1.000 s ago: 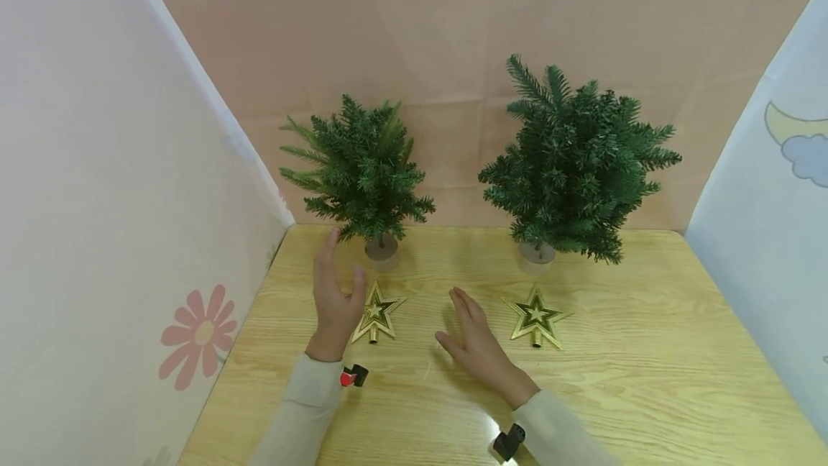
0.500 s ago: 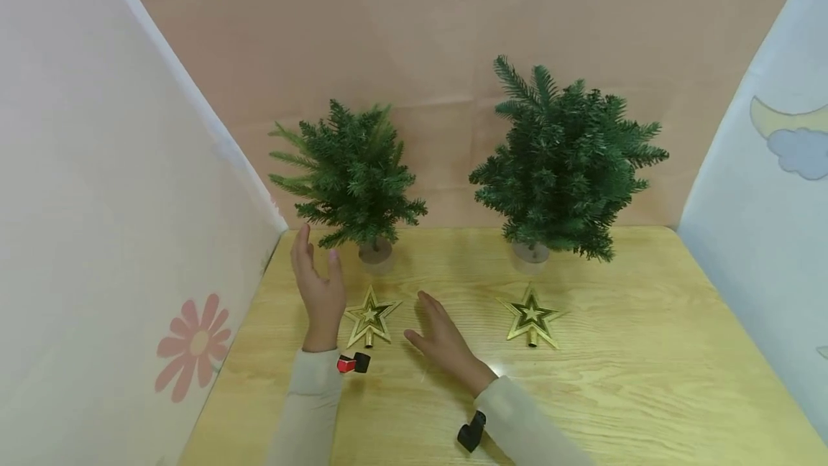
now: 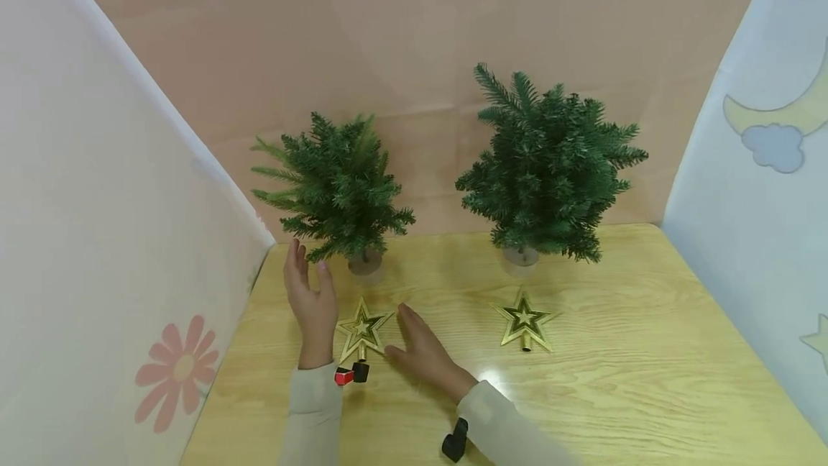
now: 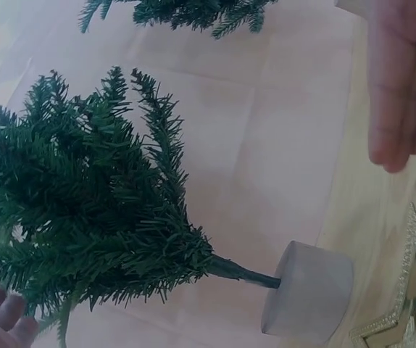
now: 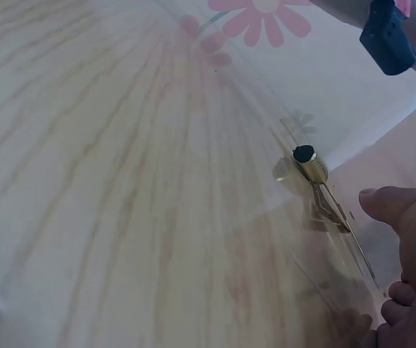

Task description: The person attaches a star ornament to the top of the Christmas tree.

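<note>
My left hand [image 3: 313, 311] is raised, fingers extended, just in front of the left small artificial pine tree [image 3: 346, 193]. Its fingertips overlap the tree's lower branches in the head view; in the left wrist view they appear at the lower left by the needles. A gold star tree topper [image 3: 362, 329] lies on the table between my hands. My right hand [image 3: 423, 351] is beside that star's right points, fingers extended and thumb apart, holding nothing. The right wrist view shows the star's hollow socket [image 5: 311, 167] near the thumb.
A fuller artificial pine tree [image 3: 550, 171] stands at the back right, with a second gold star topper [image 3: 525, 322] lying before it. Each tree has a round pale base [image 4: 309, 293]. Printed cloth walls [image 3: 181, 369] border the wooden table [image 3: 614, 380].
The right hand has moved left, away from the right star and up to the left one. The left hand has shifted left, off the left star. The head view has turned slightly right.
</note>
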Motion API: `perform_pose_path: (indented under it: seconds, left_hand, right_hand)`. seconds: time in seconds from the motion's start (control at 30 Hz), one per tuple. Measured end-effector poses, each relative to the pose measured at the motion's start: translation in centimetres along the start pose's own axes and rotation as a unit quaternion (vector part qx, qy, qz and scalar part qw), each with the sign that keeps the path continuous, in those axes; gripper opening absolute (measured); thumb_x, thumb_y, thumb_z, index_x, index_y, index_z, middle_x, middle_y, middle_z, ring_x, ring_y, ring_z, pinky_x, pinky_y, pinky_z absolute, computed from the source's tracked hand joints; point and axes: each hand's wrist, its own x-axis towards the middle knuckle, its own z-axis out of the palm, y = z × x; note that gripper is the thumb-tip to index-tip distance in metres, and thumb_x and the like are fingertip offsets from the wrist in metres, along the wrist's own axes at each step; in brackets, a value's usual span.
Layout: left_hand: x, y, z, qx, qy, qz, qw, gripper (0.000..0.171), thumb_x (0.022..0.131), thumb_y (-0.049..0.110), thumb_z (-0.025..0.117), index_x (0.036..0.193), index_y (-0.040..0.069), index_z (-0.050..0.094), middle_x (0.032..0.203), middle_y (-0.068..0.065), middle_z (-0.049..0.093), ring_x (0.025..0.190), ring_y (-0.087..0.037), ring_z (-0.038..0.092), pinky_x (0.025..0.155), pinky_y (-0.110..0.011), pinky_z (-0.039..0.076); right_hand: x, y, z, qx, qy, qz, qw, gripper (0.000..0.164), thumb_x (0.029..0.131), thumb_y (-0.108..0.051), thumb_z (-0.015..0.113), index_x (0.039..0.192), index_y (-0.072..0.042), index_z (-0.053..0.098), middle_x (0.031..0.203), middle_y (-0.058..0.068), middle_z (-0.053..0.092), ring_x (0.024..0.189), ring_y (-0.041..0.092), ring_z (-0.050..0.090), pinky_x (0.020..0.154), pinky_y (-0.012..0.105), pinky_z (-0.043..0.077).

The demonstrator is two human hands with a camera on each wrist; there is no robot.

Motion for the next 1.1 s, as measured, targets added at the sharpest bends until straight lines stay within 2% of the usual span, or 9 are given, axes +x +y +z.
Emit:
perform_pose_path:
  seconds: [0.13, 0.23, 0.37, 0.5, 0.73, 0.9, 1.1]
  left_hand:
    - [-0.1, 0.2, 0.1, -0.006, 0.035, -0.012, 0.9993, 0.051, 0.099, -0.003, 0.050, 0.148, 0.000, 0.034, 0.148, -0.017, 0.038, 0.134, -0.033, 0.041, 0.112, -0.049, 0.033]
    - [-0.3, 0.2, 0.3, -0.009, 0.064, -0.016, 0.9978, 0.050, 0.098, -0.004, 0.052, 0.146, 0.001, 0.039, 0.146, -0.015, 0.043, 0.131, -0.034, 0.045, 0.110, -0.050, 0.036]
    - [-0.3, 0.0, 0.6, -0.005, 0.072, -0.019, 0.9972, 0.046, 0.098, -0.001, 0.054, 0.143, 0.000, 0.044, 0.142, -0.017, 0.048, 0.130, -0.028, 0.048, 0.109, -0.042, 0.039]
    - [-0.3, -0.2, 0.8, -0.004, 0.079, -0.017, 0.9968, 0.038, 0.099, 0.004, 0.056, 0.136, -0.001, 0.053, 0.135, -0.018, 0.056, 0.126, -0.023, 0.053, 0.105, -0.034, 0.043]
    - [-0.5, -0.5, 0.8, 0.001, 0.097, -0.028, 0.9949, 0.027, 0.097, 0.000, 0.058, 0.123, -0.004, 0.063, 0.120, -0.023, 0.060, 0.107, -0.023, 0.059, 0.097, -0.035, 0.050]
    - [-0.6, -1.8, 1.1, 0.008, 0.097, -0.024, 0.9949, 0.027, 0.096, 0.000, 0.058, 0.123, -0.002, 0.065, 0.121, -0.018, 0.063, 0.107, -0.024, 0.062, 0.094, -0.027, 0.051]
    - [-0.6, -4.1, 0.9, 0.009, 0.101, -0.009, 0.9949, 0.031, 0.095, 0.000, 0.061, 0.122, 0.010, 0.069, 0.121, -0.005, 0.067, 0.110, -0.019, 0.064, 0.091, -0.023, 0.052]
  right_hand:
    - [0.0, -0.2, 0.5, -0.012, 0.004, -0.002, 1.000, 0.089, 0.092, -0.039, 0.068, 0.155, -0.004, 0.017, 0.160, 0.012, 0.019, 0.145, 0.031, 0.021, 0.114, 0.051, 0.027]
    - [0.0, -0.2, 0.7, -0.043, 0.007, -0.011, 0.999, 0.086, 0.093, -0.037, 0.068, 0.155, -0.003, 0.019, 0.159, 0.013, 0.021, 0.144, 0.032, 0.023, 0.114, 0.050, 0.028]
    - [0.1, 0.0, 0.8, -0.072, 0.017, -0.022, 0.997, 0.083, 0.094, -0.034, 0.067, 0.154, -0.001, 0.021, 0.158, 0.016, 0.024, 0.143, 0.033, 0.025, 0.114, 0.050, 0.029]
    - [0.1, 0.0, 0.9, -0.075, 0.021, -0.029, 0.997, 0.082, 0.093, -0.033, 0.068, 0.153, 0.000, 0.022, 0.157, 0.017, 0.025, 0.143, 0.033, 0.026, 0.113, 0.050, 0.030]
    - [0.0, -0.7, 1.2, -0.079, 0.016, -0.035, 0.996, 0.082, 0.094, -0.035, 0.067, 0.153, 0.001, 0.023, 0.157, 0.017, 0.024, 0.142, 0.034, 0.026, 0.113, 0.050, 0.030]
    - [-0.2, -0.5, 1.3, -0.071, 0.025, -0.031, 0.997, 0.080, 0.095, -0.038, 0.063, 0.153, 0.000, 0.023, 0.157, 0.016, 0.026, 0.142, 0.033, 0.026, 0.113, 0.050, 0.030]
    - [0.0, -0.7, 1.3, -0.044, 0.030, -0.022, 0.998, 0.077, 0.096, -0.038, 0.062, 0.152, 0.000, 0.025, 0.155, 0.017, 0.029, 0.141, 0.035, 0.027, 0.112, 0.053, 0.030]
